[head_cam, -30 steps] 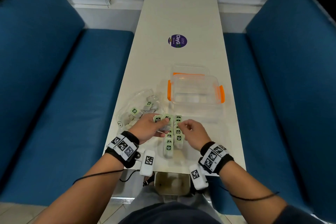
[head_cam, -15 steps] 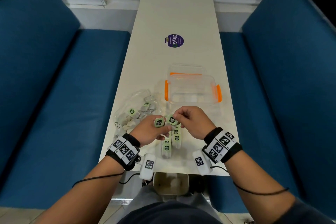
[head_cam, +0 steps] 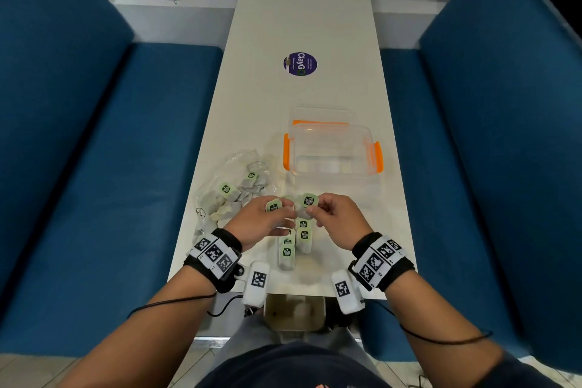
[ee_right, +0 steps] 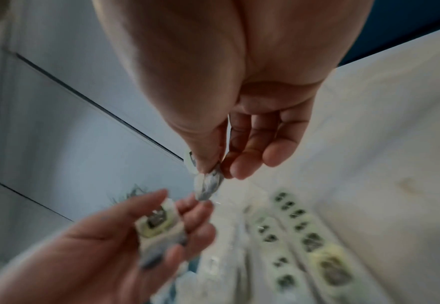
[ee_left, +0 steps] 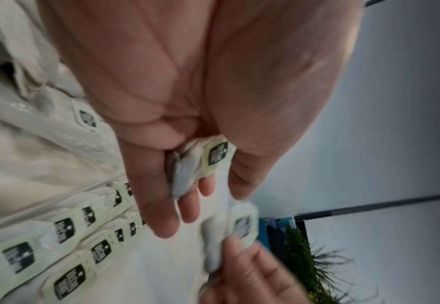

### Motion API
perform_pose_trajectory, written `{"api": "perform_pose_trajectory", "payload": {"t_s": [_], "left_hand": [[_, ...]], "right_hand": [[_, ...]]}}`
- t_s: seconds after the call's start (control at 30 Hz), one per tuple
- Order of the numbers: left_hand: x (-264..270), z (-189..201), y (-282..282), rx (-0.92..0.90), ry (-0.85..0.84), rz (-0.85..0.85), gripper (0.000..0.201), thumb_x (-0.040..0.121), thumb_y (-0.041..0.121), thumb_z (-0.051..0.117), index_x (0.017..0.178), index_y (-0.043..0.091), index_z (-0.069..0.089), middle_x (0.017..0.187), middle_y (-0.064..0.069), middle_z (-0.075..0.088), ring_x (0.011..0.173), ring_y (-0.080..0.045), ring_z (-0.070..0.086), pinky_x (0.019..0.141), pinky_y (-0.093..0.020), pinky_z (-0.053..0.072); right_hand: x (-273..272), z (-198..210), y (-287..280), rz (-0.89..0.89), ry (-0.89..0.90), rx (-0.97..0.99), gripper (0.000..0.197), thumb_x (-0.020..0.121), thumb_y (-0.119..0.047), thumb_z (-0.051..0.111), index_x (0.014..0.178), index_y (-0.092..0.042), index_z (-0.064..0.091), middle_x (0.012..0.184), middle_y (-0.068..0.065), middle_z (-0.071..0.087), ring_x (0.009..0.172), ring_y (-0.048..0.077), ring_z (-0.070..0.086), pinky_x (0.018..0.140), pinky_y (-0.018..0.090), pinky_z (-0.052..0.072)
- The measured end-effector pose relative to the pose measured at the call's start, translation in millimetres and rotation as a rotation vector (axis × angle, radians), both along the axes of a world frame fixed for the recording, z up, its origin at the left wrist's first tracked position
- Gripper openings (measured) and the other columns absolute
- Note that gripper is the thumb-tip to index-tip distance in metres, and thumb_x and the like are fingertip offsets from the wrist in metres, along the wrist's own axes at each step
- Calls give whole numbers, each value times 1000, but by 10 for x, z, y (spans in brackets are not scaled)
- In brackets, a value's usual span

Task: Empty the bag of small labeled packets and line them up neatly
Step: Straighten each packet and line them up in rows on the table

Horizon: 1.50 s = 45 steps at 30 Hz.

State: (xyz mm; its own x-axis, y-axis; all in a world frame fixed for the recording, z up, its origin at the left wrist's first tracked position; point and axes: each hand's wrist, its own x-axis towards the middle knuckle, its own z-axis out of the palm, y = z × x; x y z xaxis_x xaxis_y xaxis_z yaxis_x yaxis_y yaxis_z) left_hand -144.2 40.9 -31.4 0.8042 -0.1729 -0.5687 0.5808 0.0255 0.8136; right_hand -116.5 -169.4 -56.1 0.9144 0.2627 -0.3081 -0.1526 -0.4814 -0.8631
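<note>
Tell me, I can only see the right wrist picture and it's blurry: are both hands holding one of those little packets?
Observer: Yes. In the head view the left hand pinches one packet and the right hand pinches another, both lifted above the table.
Visitor: Where's the bag they came from?
Observer: The clear bag lies on the table beyond the left hand, with packets inside.
Visitor: Anything else up there?
Observer: A clear box with orange clips stands beyond the hands.
Visitor: How many rows so far?
Observer: The left wrist view shows two rows of packets side by side, labels up.
</note>
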Motion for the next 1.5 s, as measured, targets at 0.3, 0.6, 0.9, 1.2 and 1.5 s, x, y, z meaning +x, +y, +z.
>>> {"api": "perform_pose_trajectory", "payload": {"t_s": [0.3,0.6,0.9,1.2,1.5], "left_hand": [[-53,-153,120,-71,115,3,41,94,-13,54,127,11,62,125,-12,71,115,-27,70,93,-35,59],[-121,-247,179,-27,61,9,26,101,-6,49,124,-4,62,116,-20,69,99,-23,72,80,-30,61],[-185,-209,159,-59,36,18,29,105,-3,43,122,6,65,116,-16,74,104,-24,73,80,-29,60],[-184,-202,100,-41,-42,-33,37,104,-3,47,135,15,55,67,-7,45,75,-16,61,86,-36,61],[-194,-174,46,157,-137,-70,9,97,16,70,95,7,67,85,-7,72,82,-22,71,74,-30,59]], "right_hand": [[-293,-672,-81,181,227,-309,40,93,-32,72,63,-18,49,60,-1,41,59,16,38,60,31,34],[-364,-862,85,125,253,-447,41,88,-29,75,62,-21,45,60,-6,47,58,17,45,59,31,39],[-325,-678,98,48,214,-488,20,91,-44,70,96,-28,59,93,-10,62,88,16,63,76,32,50],[-152,55,269,48,-3,-32,17,92,-45,70,91,-28,74,87,-9,72,75,2,61,73,21,49],[-108,100,294,-62,-56,74,13,92,-37,70,84,-27,71,83,-2,72,78,22,67,75,38,57]]}}
